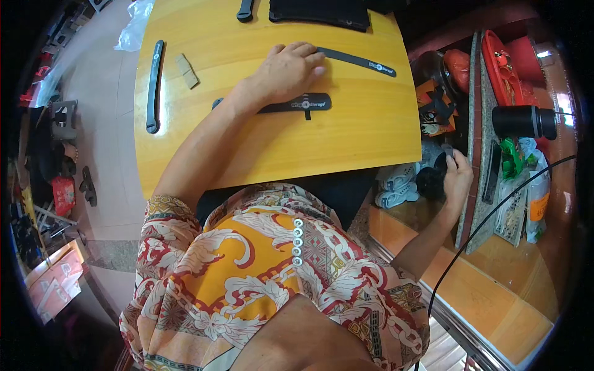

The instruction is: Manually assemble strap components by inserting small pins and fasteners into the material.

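Over the far middle of the yellow table (371,136), my left hand (289,73) lies palm down with its fingers curled in. Those fingers are at the near end of a long dark strap (356,60) that runs off to the right; they partly hide that end. Below this hand, another dark strap (318,102) passes behind my left forearm, with a short black tab beneath it. Off the table's right edge, my right hand (458,178) pinches a small dark grey piece (447,149), whose kind is too small to make out.
On the table are a dark strap (154,86) at left, a small tan strip (186,71), another strap (245,9) and a flat black item (318,13) at the far edge. Shoes (399,185), a black cylinder (520,122) and a black cable (489,216) are at right.
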A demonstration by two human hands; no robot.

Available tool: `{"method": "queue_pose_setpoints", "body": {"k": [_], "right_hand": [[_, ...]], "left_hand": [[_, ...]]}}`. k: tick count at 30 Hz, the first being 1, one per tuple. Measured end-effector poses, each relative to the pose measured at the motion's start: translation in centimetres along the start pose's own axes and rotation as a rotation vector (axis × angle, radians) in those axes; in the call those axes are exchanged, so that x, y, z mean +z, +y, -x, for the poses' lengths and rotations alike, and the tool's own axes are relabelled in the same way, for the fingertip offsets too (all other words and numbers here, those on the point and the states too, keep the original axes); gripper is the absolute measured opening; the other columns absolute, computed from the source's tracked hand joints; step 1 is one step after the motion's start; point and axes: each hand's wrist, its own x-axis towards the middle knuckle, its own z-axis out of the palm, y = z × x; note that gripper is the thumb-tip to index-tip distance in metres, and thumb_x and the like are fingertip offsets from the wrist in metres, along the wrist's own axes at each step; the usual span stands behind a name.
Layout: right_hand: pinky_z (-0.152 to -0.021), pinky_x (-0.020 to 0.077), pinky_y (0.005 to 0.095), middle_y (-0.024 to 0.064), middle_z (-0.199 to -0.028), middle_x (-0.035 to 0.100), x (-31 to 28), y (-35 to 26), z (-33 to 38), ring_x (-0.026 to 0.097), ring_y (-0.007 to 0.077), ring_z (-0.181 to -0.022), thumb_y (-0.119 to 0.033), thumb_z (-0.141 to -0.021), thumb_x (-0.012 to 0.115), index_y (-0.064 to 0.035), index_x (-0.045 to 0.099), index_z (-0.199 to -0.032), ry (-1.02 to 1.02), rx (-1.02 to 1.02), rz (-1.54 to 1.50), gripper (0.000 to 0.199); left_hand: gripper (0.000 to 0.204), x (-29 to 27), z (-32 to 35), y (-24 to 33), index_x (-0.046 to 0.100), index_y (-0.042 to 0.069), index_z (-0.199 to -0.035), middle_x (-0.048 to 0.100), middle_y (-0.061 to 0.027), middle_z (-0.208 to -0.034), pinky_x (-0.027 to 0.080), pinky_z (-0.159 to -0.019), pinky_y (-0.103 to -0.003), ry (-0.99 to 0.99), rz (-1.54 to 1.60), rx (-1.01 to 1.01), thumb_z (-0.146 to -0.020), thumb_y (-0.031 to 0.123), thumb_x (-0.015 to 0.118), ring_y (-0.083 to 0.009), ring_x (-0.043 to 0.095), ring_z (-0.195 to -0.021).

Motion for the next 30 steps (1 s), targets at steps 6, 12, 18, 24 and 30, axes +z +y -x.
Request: {"method": "queue_pose_setpoints", "body": {"k": [6, 12, 18, 24, 30], "right_hand": [[-0.064, 0.0445, 0.0351, 0.0161, -0.078, 0.057, 2.1, -14.7, 2.1, 0.057, 0.0304, -0.072, -0.003, -0.076, 0.059, 0.0033, 0.059, -0.09, -0.21, -0.216, -0.477, 0.015], [-0.058, 0.0449, 0.0388, 0.0129, -0.075, 0.055, 4.8, -22.5, 3.5, 0.057, 0.0318, -0.068, -0.004, -0.072, 0.062, -0.0024, 0.058, -0.084, -0.367, -0.655, -0.671, 0.013], [-0.059, 0.046, 0.0395, 0.0129, -0.077, 0.057, 5.2, -21.8, 2.2, 0.058, 0.0319, -0.07, -0.009, -0.075, 0.06, -0.005, 0.058, -0.079, -0.39, -0.677, -0.417, 0.007], [-0.063, 0.0445, 0.0387, 0.0144, -0.08, 0.057, 4.4, -20.4, 0.8, 0.057, 0.0327, -0.073, -0.006, -0.076, 0.058, -0.0029, 0.059, -0.082, -0.479, -0.54, -0.413, 0.007], [-0.055, 0.0399, 0.0252, 0.0053, -0.067, 0.053, 6.2, -19.9, 0.1, 0.05, 0.0127, -0.059, -0.003, -0.079, 0.059, 0.0013, 0.057, -0.084, -0.524, -0.175, -0.754, 0.007]], "left_hand": [[0.026, -3.9, 2.6, 4.1, 0.057, -0.001, -0.104, 0.058, -0.0167, -0.098, 0.045, -0.077, -0.039, 0.401, 0.286, 0.041, -0.082, 0.014, 0.056, -0.0314, 0.056, -0.088], [0.014, -6.1, 11.5, 7.6, 0.058, -0.002, -0.094, 0.058, -0.0078, -0.08, 0.045, -0.06, -0.024, 0.027, 0.784, -0.296, -0.081, 0.003, 0.058, -0.0124, 0.055, -0.072], [0.006, -6.6, 15.9, 5.7, 0.059, -0.003, -0.085, 0.057, -0.0031, -0.076, 0.044, -0.061, -0.021, 0.245, 0.905, -0.628, -0.08, -0.004, 0.057, -0.0093, 0.053, -0.066], [0.006, -5.9, 16.5, 3.7, 0.062, 0.0, -0.082, 0.057, 0.001, -0.073, 0.041, -0.058, -0.02, 0.316, 0.72, -0.668, -0.079, 0.004, 0.064, -0.005, 0.049, -0.064], [0.009, -6.4, 15.1, 3.2, 0.06, -0.001, -0.089, 0.057, -0.0008, -0.069, 0.041, -0.053, -0.019, 0.323, 1.086, -0.957, -0.082, 0.005, 0.06, -0.0052, 0.05, -0.06]]}}
